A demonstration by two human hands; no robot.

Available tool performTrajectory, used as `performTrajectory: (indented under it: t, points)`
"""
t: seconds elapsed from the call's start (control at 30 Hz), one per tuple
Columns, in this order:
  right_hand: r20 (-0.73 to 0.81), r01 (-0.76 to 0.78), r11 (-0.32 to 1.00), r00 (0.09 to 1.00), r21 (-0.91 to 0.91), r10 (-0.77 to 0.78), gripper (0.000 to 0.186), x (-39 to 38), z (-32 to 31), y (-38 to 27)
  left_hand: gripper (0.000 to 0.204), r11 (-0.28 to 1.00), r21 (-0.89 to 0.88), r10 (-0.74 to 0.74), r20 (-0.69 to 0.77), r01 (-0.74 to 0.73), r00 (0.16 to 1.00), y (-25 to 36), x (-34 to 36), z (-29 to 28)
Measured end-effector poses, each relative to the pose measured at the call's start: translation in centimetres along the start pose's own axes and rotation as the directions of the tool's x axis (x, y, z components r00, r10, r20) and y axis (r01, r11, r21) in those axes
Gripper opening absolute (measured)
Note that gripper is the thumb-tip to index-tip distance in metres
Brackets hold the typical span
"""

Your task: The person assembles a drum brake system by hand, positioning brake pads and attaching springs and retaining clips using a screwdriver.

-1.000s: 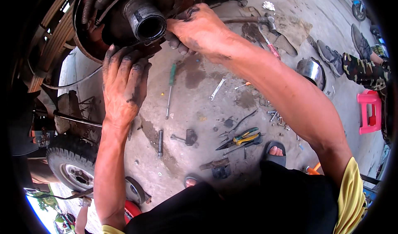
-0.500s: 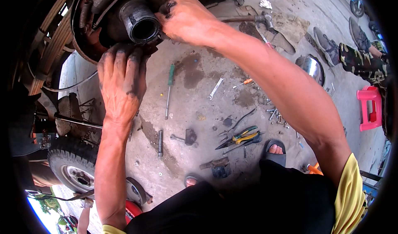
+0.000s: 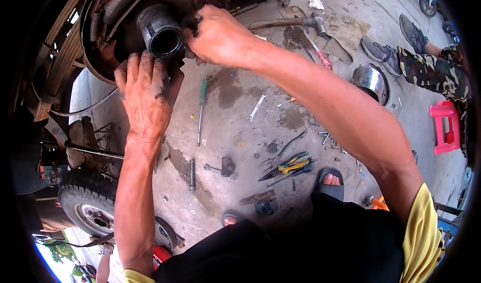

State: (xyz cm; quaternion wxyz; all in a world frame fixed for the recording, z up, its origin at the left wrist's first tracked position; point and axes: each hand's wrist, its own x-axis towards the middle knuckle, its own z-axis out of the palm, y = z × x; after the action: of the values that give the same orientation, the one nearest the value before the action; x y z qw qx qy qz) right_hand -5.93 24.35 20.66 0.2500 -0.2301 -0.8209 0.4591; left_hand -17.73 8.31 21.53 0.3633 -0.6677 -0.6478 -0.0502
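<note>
While a leaf spring (image 3: 60, 47) slants down the far left, with a treaded wheel (image 3: 95, 210) below it, an open drum brake (image 3: 117, 2) fills the upper left. Our left hand (image 3: 144, 92) bends its fingers, set side by side, against the brake's lower edge; we cannot tell whether they pinch anything there. The axle tube (image 3: 153, 25) juts out of the brake, between our two hands. Our right hand (image 3: 215, 35) curls just beside the tube, its fingertips mostly hidden, so we cannot tell what that grip pinches, if anything. Farther right, a wrench (image 3: 257, 107), pliers (image 3: 289, 168) and a hammer (image 3: 315, 23) lie on the floor (image 3: 230, 137). We judge the step in hand to be two-handed handling around the tube's end; the next move likely calls for both hands acting together, fingers clear of metal edges.
</note>
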Motion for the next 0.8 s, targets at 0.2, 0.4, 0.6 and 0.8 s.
performTrajectory:
  t: [0.2, 0.4, 0.6, 0.8]
  points:
    - [0.007, 0.013, 0.991, 1.000, 0.135, -0.014, 0.037, -3.2, 1.1, 0.7, 0.033, 0.989, -0.144, -0.035, -0.039, 0.029, 0.999, 0.7, -0.5, 0.3]
    - [-0.081, 0.172, 0.982, 0.981, -0.077, -0.178, 0.020, -4.7, 1.0, 0.1, 0.027, 0.986, -0.163, 0.024, -0.044, -0.031, 0.999, 0.8, -1.1, -0.5]
    - [-0.052, 0.400, 0.771, 0.872, -0.496, -0.487, 0.025, -5.2, 0.4, 1.3, 0.027, 0.995, -0.087, 0.030, -0.134, -0.042, 0.991, 0.7, -0.3, -1.2]
    - [-0.060, 0.434, 0.754, 0.848, -0.493, -0.527, 0.024, -4.3, 0.4, 1.8, 0.029, 0.999, -0.003, 0.045, -0.073, -0.046, 0.996, 0.4, 0.3, -0.5]
